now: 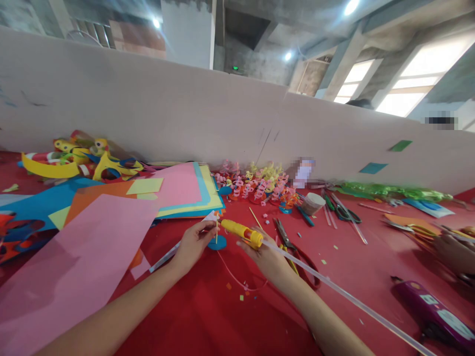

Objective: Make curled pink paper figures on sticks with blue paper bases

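— On the red-covered bench (208, 316), what did the right hand (265, 257) have?
— Its grip was closed round a yellow plastic glue gun (242, 232) with a long clear glue stick (334, 287) trailing back past the forearm; the nozzle pointed left toward the other hand.
— And the left hand (193, 244)?
— Its fingers pinched a thin wooden skewer (216, 232) with a small white paper triangle (211, 216) at the top, just above a blue paper disc (217, 243); a white strip (165, 257) ran under the palm.
— Around them?
— Red-handled scissors (297, 252) lay just right of the gun, large pink paper sheets (74, 267) to the left, curled paper spirals (256, 185) by the pale partition wall (148, 109), a purple glue gun (434, 316) at lower right, and another person's hand (454, 252) at the right edge
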`<state>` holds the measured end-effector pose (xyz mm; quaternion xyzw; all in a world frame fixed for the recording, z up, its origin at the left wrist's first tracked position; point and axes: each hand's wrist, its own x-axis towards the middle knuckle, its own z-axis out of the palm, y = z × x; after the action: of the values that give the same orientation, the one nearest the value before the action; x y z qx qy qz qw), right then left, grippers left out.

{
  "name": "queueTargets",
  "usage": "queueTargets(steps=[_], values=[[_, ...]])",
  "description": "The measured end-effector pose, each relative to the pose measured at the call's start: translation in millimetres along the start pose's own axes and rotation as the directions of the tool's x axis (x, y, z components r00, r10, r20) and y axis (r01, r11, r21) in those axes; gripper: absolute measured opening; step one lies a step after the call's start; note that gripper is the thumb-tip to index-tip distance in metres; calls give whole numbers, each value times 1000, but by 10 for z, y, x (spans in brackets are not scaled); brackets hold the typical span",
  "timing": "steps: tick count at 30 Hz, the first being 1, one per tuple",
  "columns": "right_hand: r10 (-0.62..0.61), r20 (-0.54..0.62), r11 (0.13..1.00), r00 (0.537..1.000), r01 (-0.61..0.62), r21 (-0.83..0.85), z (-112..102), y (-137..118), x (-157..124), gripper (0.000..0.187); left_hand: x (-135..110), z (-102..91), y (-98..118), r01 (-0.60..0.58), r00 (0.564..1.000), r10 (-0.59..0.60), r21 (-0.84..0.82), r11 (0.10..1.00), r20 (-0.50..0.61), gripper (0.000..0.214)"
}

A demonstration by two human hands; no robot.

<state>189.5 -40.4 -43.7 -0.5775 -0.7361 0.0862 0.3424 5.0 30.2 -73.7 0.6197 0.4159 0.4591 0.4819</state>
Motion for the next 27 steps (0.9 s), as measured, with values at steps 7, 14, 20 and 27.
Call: queueTargets(steps=[7,14,20,27], values=[[-4,-19,1000,1000,4,6,-19,2,1,27,-1,0,-2,-10,1000,10,-4,1000,-2,26],[-13,-16,1000,1000,13,-7,-2,33,-5,30,-4,3,33,-25,1000,25,13,1000,0,25],[-5,-12,1000,1000,5,14,-37,-3,4,37,1,-4,-13,-21,1000,21,18,1000,21,25],[24,-11,999,1000,-24,46,-78,-31,9,33,-3,-8,0,-20,1000,19,37,999,24,26]])
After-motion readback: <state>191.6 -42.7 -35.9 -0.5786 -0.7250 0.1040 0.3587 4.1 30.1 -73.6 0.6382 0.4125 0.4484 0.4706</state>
